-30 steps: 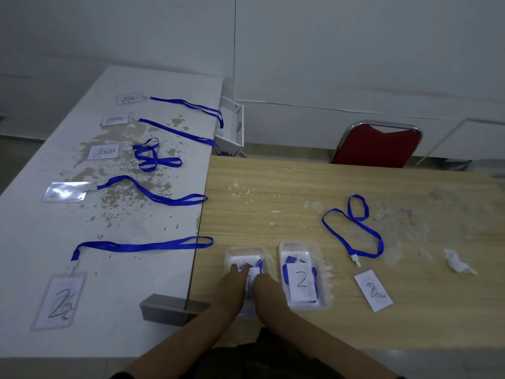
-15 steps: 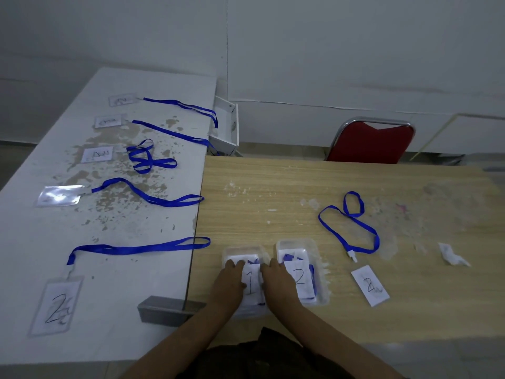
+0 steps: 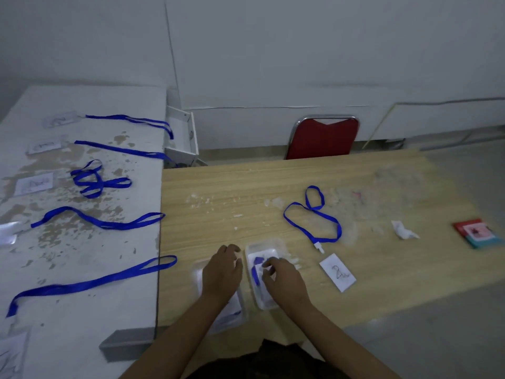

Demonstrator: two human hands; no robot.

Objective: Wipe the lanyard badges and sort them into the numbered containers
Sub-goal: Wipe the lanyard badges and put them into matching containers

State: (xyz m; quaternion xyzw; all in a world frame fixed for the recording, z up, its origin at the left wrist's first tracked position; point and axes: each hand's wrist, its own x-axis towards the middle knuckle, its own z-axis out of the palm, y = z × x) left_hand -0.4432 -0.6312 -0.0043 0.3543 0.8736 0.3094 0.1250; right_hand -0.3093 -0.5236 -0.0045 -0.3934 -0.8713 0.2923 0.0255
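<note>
Two shallow clear plastic containers sit side by side near my edge of the wood-grain table (image 3: 273,187); my left hand (image 3: 222,272) lies over the left container (image 3: 232,310), fingers curled down onto it, though I cannot tell whether they grip anything; my right hand (image 3: 284,277) reaches into the right container (image 3: 262,250), fingertips pinching something small beside a folded blue ribbon (image 3: 256,272); just right of it lies a white paper badge (image 3: 337,272) with a handwritten 2, its flat blue lanyard (image 3: 314,214) looped beyond; a crumpled white tissue (image 3: 403,230) rests further right; on the chipped, flaking white table (image 3: 68,337) several more ribbon lanyards (image 3: 90,283) stretch out with glossy card sleeves.
</note>
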